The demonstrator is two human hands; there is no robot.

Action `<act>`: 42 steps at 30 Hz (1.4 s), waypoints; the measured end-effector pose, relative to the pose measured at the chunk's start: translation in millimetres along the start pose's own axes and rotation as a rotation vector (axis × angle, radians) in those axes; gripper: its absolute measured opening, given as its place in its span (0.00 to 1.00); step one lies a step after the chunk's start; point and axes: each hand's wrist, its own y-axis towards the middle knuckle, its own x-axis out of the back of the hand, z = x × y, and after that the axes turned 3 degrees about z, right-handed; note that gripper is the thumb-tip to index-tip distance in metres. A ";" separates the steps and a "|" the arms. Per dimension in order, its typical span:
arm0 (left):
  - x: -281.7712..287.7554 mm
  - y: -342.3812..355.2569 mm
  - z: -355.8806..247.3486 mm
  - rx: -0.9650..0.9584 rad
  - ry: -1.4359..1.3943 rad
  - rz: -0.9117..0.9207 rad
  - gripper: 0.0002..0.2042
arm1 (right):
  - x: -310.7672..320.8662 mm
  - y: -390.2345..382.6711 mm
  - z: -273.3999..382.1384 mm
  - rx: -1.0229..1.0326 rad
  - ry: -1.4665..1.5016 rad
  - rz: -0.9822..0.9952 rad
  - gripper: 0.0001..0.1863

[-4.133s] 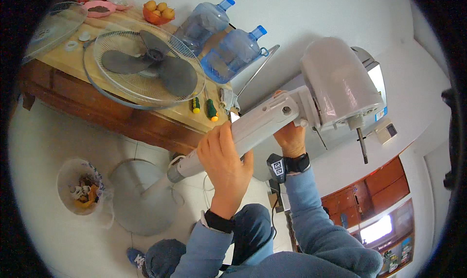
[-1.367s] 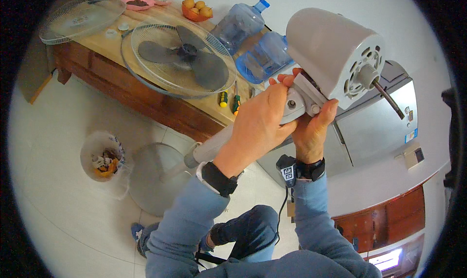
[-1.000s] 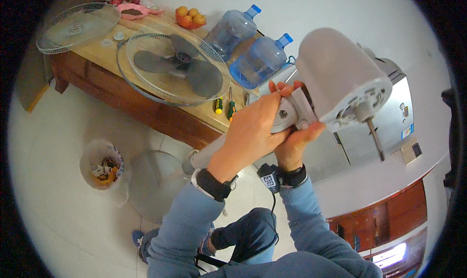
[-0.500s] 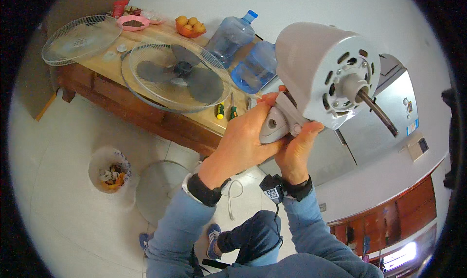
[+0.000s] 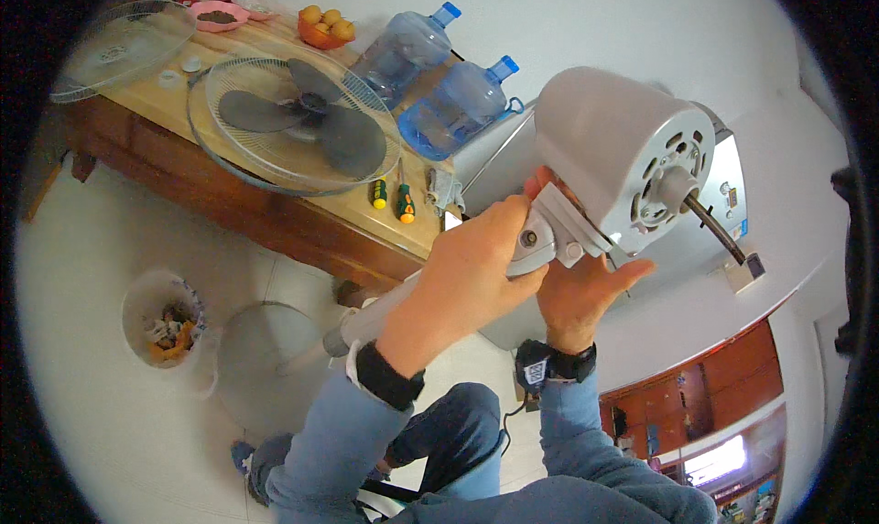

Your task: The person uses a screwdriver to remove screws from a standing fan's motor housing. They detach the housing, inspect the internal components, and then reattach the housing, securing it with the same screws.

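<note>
A grey fan motor head (image 5: 604, 153), its bare metal shaft (image 5: 719, 231) pointing to the lower right, is held up in front of me. My left hand (image 5: 472, 267) wraps around the fan neck (image 5: 536, 240) just below the housing. Under the housing is my right hand (image 5: 579, 300), its thumb stretched out to the right and its other fingers partly hidden behind the neck. The stand pole (image 5: 352, 330) runs down behind my left forearm to a round grey base (image 5: 261, 359) on the floor.
A wooden table (image 5: 339, 226) carries a fan guard with dark blades (image 5: 352, 144), another guard (image 5: 124, 48), two screwdrivers (image 5: 405, 201), two blue water jugs (image 5: 449, 112) and an orange fruit bowl (image 5: 322, 35). A waste bin (image 5: 137, 318) stands on the floor, left of the base.
My view has shifted, and the pole now shows beside my left forearm. My right thumb has come off the neck joint and spreads outward. The left hand keeps its hold.
</note>
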 end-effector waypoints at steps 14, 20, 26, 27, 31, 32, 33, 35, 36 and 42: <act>-15.4 1.0 -13.4 -0.067 0.126 -0.197 0.38 | 12.3 15.8 15.2 0.091 -0.148 -0.007 0.50; -14.6 1.6 -12.2 -0.074 0.120 -0.170 0.36 | 11.7 12.2 11.9 0.147 -0.227 -0.114 0.48; -14.9 3.9 -8.8 -0.102 0.074 -0.215 0.35 | 9.4 14.5 19.4 0.175 -0.270 -0.138 0.47; -15.0 4.0 -8.7 -0.101 0.078 -0.213 0.34 | 10.8 16.0 20.6 0.157 -0.286 -0.158 0.47; -15.4 4.1 -8.9 -0.136 0.097 -0.227 0.33 | 20.4 23.3 22.8 0.080 -0.168 -0.090 0.52; -15.2 3.6 -8.6 -0.124 0.083 -0.213 0.33 | 22.8 25.2 22.8 0.062 -0.144 -0.080 0.52; -14.6 3.5 -8.3 -0.109 0.075 -0.194 0.33 | 24.5 26.9 22.8 0.044 -0.120 -0.068 0.52; -14.5 4.1 -7.5 -0.111 0.064 -0.190 0.32 | 25.6 28.6 22.3 0.012 -0.074 -0.045 0.52; -14.7 4.7 -7.2 -0.124 0.062 -0.207 0.32 | 24.9 28.5 21.8 -0.005 -0.051 -0.034 0.52; -12.5 6.0 -4.7 -0.172 0.069 -0.173 0.32 | 11.2 16.8 19.6 0.007 0.088 0.157 0.48</act>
